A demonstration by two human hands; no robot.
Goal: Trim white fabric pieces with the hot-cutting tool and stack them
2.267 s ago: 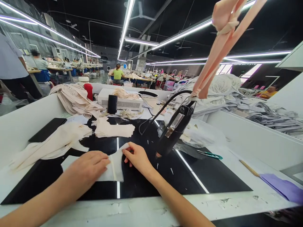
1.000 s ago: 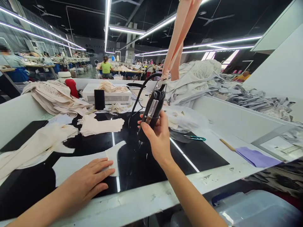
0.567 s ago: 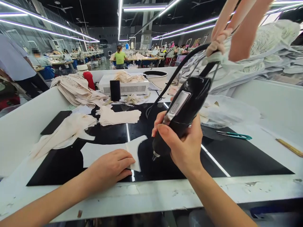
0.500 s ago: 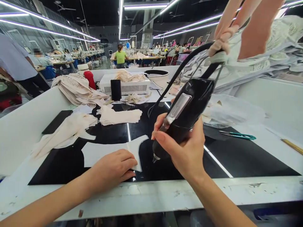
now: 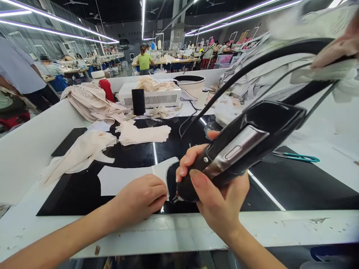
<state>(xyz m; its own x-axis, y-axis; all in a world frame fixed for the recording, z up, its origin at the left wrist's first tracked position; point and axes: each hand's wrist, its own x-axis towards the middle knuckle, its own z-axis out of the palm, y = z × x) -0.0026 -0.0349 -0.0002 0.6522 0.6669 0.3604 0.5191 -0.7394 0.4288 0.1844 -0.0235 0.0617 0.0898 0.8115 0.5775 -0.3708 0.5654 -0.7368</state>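
My right hand (image 5: 221, 198) is wrapped around a black corded electric hand tool (image 5: 238, 149) with a silver switch plate. Its small metal tip points down and left, close to the right edge of a white fabric piece (image 5: 123, 178). That piece lies flat on a glossy black board (image 5: 75, 194). My left hand (image 5: 146, 196) rests on its lower right part, fingers curled together at the edge; the fingertips are partly hidden. A thick black cord (image 5: 224, 86) and thin wires run from the tool's rear towards pale cloth (image 5: 336, 71) tied around them at upper right.
Cream fabric stacks (image 5: 146, 134) and a draped cream pile (image 5: 81, 155) lie left. Behind stand a phone (image 5: 138, 101), a white vented box (image 5: 151, 98) and a round bin (image 5: 190, 84). Teal-handled scissors (image 5: 297, 156) lie right. A standing person (image 5: 17, 63) is beyond the left wall.
My right hand has tilted the tool flatter and brought its tip left to the fabric's edge. My left fingers have curled and shifted slightly right. The tied cloth has swung right.
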